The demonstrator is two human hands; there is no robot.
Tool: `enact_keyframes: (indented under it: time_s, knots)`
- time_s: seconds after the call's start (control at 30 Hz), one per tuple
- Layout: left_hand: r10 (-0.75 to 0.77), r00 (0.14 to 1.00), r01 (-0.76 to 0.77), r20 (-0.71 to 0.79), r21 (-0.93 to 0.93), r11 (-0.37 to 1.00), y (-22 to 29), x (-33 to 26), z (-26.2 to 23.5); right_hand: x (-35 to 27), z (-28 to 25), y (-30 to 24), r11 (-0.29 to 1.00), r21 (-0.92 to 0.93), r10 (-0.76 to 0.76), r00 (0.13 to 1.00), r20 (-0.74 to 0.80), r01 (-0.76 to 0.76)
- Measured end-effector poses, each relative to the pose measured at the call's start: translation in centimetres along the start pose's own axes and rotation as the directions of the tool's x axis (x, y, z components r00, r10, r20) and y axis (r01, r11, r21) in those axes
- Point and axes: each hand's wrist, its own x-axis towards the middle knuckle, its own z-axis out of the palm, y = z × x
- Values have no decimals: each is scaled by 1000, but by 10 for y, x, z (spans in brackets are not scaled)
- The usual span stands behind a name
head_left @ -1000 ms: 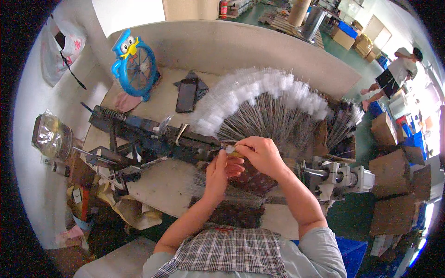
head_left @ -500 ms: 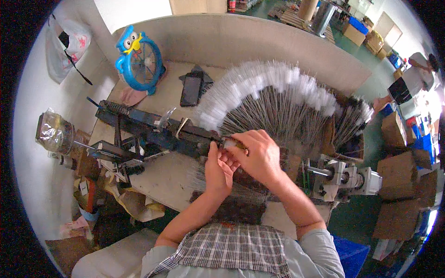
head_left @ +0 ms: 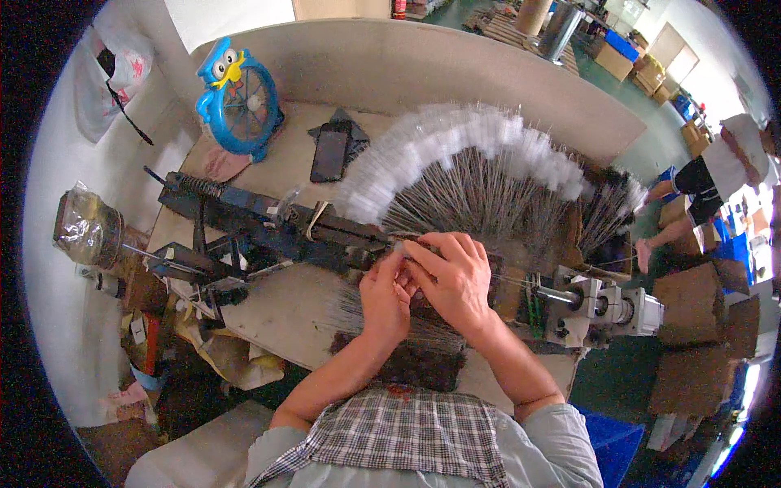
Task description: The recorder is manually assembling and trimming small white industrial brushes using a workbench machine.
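My left hand (head_left: 386, 297) and my right hand (head_left: 455, 281) meet fingertip to fingertip, both closed in a pinch. A small pale bit shows between the fingers, too covered to make out. Just left of them is the tip of a long black metal machine arm (head_left: 285, 232) with a spring at its far end and a band tied around it. Beyond my hands, a wide fan of wire-stemmed brushes (head_left: 480, 191) with white bristle ends lies on the table (head_left: 277, 317). Loose thin wires (head_left: 346, 305) and a dark brown bristly pad (head_left: 399, 362) lie near my forearms.
A motor with a metal shaft (head_left: 606, 309) is mounted at the right, another motor (head_left: 89, 232) at the left. A blue owl-shaped fan (head_left: 240, 102) and a phone (head_left: 329, 153) sit at the back left. Cardboard boxes (head_left: 691, 305) and another person (head_left: 716, 175) are to the right.
My hands have drawn slightly away from the tip of the black arm, with the fingertips closer together. The other person at the right has moved further into view. The whole view has shifted slightly.
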Motion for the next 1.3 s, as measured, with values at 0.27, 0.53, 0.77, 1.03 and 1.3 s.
enact_keyframes:
  time_s: [0.27, 0.53, 0.77, 1.03, 1.3]
  knots:
    - [49, 998, -48, -39, 29, 998, 8, -11, 17, -7, -7, 12, 999, 9, -50, 998, 30, 50]
    - [120, 993, -118, -19, 70, 991, 1, -8, 14, -8, -5, 8, 994, 107, 12, 999, 43, -17]
    - [63, 998, -63, -15, -37, 997, 0, -8, 6, -7, -3, 5, 993, 112, 18, 999, 46, -23]
    - [10, 1000, -13, -23, -169, 985, 3, -8, 9, -10, -9, 0, 994, 96, 54, 998, 33, -57]
    - [66, 998, -66, -18, -35, 997, 1, -8, 8, -10, -5, 5, 995, 92, 44, 999, 12, -45]
